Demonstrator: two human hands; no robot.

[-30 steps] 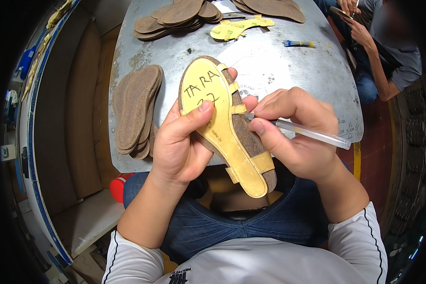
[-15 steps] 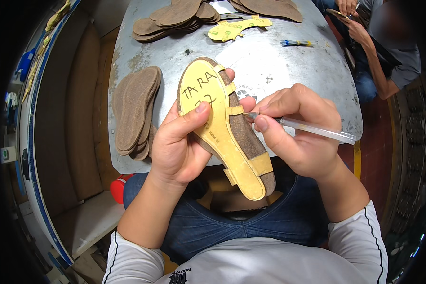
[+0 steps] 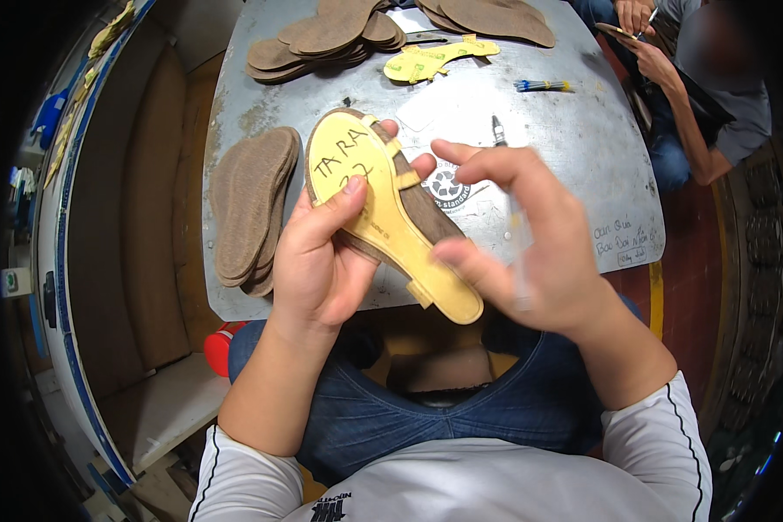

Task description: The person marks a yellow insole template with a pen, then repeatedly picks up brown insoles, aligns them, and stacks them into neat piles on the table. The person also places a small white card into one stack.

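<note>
**Risk note: template may slide off sole under the left thumb**

Left to right. Stack of brown insoles (image 3: 250,209) lies at the table's left edge, untouched. Left hand (image 3: 317,261) grips the yellow paper template (image 3: 383,204) laid on a brown sole (image 3: 422,209), above the grey metal table (image 3: 548,130); thumb presses on top, fingers curl beneath. Right hand (image 3: 531,252) holds a clear pen (image 3: 509,187) loosely, fingers half spread, hand blurred.

Judged risks: a single thumb pin lets the template pivot, skewing any traced line. The loose pen could drop. The template's heel end overhangs the table edge unsupported and may bend.
</note>
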